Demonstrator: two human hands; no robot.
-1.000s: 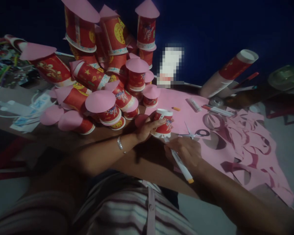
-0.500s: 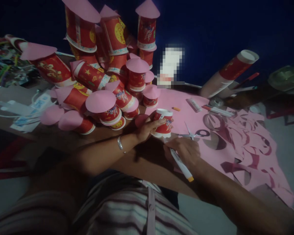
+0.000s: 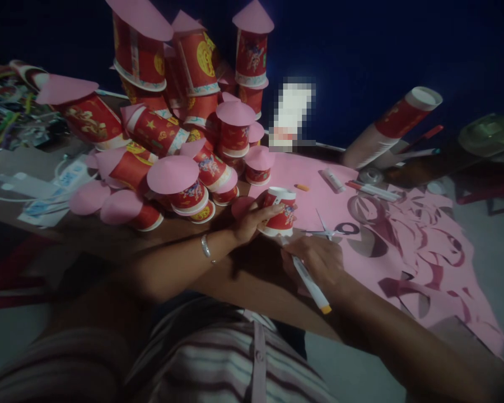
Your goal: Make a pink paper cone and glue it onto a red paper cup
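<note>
My left hand [image 3: 252, 221] is closed around a red paper cup [image 3: 280, 217] with a white rim and a printed pattern. In my right hand [image 3: 315, 258] is a white marker [image 3: 308, 282] with an orange end pointing toward me. Its tip end lies at the cup's lower edge; whether it touches the cup I cannot tell. Just behind my right hand, scissors [image 3: 328, 232] with a dark handle lie on a pink paper sheet [image 3: 315, 210]. An orange marker cap [image 3: 302, 187] rests on that sheet beyond the cup.
Several red cups with pink paper cones [image 3: 172, 174] crowd the left and back of the table [image 3: 231, 280]. Pink paper scraps [image 3: 437, 240] cover the right side. A glue stick [image 3: 333, 180], a roll of tape [image 3: 370, 176] and a stack of cups [image 3: 397, 123] stand or lie behind.
The marker in my right hand has shifted very slightly down. My left hand and the cup stay in place.
</note>
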